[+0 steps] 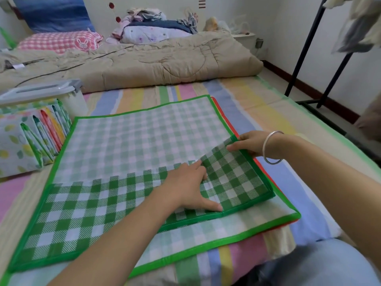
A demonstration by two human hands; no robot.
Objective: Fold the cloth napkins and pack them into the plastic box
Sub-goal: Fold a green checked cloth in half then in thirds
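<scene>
Green checked napkin on striped sheet, near edge folded over; left hand flat, fingers straight, pressing the flap; right hand just beside pinches the flap's corner; plastic box well left of both hands

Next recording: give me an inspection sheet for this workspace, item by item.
surface: pastel striped bed sheet, flat.
job's things: green checked cloth napkin half folded, atop red-edged napkin; folded napkins upright by clear plastic box.
clutter: beige quilt, clothes pile.
grippers: left hand presses fold flat; right hand pinches napkin edge.
cables: dark line across quilt, unclear.
surroundings: black metal rack, white wall.
</scene>
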